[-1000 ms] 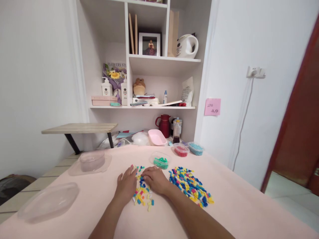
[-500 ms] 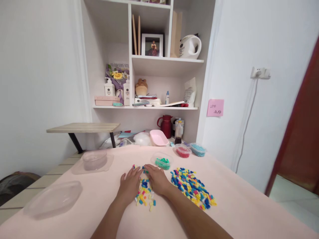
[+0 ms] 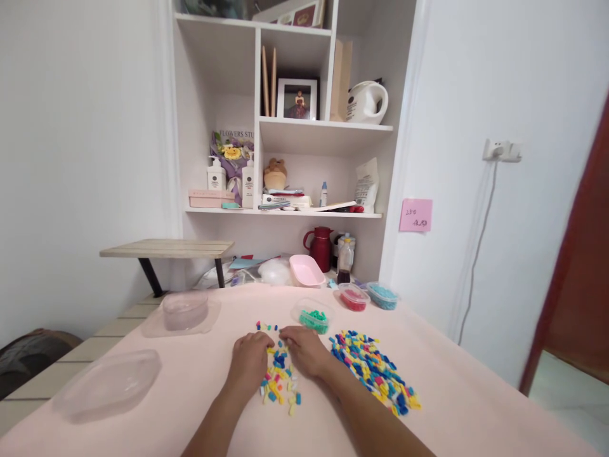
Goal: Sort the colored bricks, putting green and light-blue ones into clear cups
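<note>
My left hand [image 3: 251, 360] rests at the left side of a small spread of coloured pieces [image 3: 273, 387], its fingers curled down and close together. Across the spread, my right hand [image 3: 304, 349] reaches in from the right, fingertips pressed together near the far end of the pieces. What either hand pinches, if anything, is hidden under the fingers. The pieces are short and blue, yellow, pink, orange and white. A larger mixed heap [image 3: 375, 374] of such pieces lies right of my right hand. Beyond it stands a clear tub of green pieces [image 3: 314, 319].
A tub of red pieces [image 3: 353, 297] and a tub of blue pieces [image 3: 382, 295] stand at the table's back right. On the left lie a clear lid [image 3: 111, 381] and a clear container [image 3: 185, 311]. A pink basin [image 3: 307, 271] and red jug [image 3: 321, 249] stand behind.
The view has tilted up and shifted left. My left fingers, stretched out before, are now curled in. My right fingertips have shifted slightly at the far end of the small spread.
</note>
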### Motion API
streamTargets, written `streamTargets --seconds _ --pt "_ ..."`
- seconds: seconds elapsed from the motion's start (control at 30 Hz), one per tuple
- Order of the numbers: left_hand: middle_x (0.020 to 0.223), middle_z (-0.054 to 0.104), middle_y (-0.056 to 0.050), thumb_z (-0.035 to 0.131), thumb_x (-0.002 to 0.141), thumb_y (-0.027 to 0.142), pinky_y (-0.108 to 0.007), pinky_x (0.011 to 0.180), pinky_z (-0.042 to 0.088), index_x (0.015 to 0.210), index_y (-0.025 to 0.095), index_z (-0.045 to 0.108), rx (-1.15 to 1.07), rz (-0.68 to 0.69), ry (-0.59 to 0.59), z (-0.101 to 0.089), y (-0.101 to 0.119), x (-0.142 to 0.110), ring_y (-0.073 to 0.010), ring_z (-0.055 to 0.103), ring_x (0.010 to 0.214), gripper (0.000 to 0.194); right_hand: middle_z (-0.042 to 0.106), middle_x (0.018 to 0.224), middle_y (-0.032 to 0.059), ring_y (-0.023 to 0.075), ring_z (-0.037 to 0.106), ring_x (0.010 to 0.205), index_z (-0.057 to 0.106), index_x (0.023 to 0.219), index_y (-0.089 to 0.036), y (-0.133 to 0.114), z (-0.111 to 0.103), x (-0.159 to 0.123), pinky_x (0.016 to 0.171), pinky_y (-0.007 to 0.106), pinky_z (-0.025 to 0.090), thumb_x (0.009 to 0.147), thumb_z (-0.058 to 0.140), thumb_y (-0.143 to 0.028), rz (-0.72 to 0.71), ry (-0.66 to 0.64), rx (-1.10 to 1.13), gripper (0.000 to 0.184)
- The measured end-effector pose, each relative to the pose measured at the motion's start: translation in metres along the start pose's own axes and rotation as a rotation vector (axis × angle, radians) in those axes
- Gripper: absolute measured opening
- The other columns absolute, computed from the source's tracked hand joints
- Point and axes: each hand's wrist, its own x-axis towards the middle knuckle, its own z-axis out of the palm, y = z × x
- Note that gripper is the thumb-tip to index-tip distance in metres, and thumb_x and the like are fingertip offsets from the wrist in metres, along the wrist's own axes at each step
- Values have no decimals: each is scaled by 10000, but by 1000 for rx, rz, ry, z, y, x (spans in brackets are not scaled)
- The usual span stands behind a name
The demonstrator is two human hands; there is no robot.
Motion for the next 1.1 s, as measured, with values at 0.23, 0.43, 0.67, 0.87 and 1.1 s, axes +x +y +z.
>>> streamTargets --seconds 0.23,0.43,0.67,0.87,1.1 --pt "1463 524 -49 369 829 -8 -388 1088 329 1283 297 614 -2 -4 -6 5 -3 1 -194 420 1381 599 701 1195 139 269 625 1130 729 1140 -171 10 -16 -9 984 397 456 892 445 -153 126 118 1 377" --pt "1505 492 22 369 734 -67 -492 1151 220 1330 391 569 -43 53 -89 10 -4 -2 -198 384 1414 778 755 967 70 232 657 1008 788 908 -231 3 -18 -16 956 342 449 841 508 -107 63 34 -3 313" --pt "1216 709 4 383 730 -46 -387 1095 337 1129 313 698 -191 89 -38 6 -3 -2 -157 583 1196 622 505 1471 94 238 499 1298 598 1337 -233 -5 -13 -9 1067 386 379 904 457 -145 -16 63 -50 464" --pt "870 754 3 411 751 -8 -255 893 468 746 243 723 -307 47 83 1 -6 -1 -140 670 900 400 472 1505 87 298 413 1374 517 1409 -262 1 -1 -5 1101 495 300 940 471 -278 10 -67 -104 471" --pt "844 733 9 395 768 6 -245 782 479 699 232 677 -397 -86 236 -2 -9 0 -138 668 829 368 738 1062 84 219 652 1029 732 1043 -202 16 -18 -5 938 336 460 902 426 -146 38 51 -23 342"
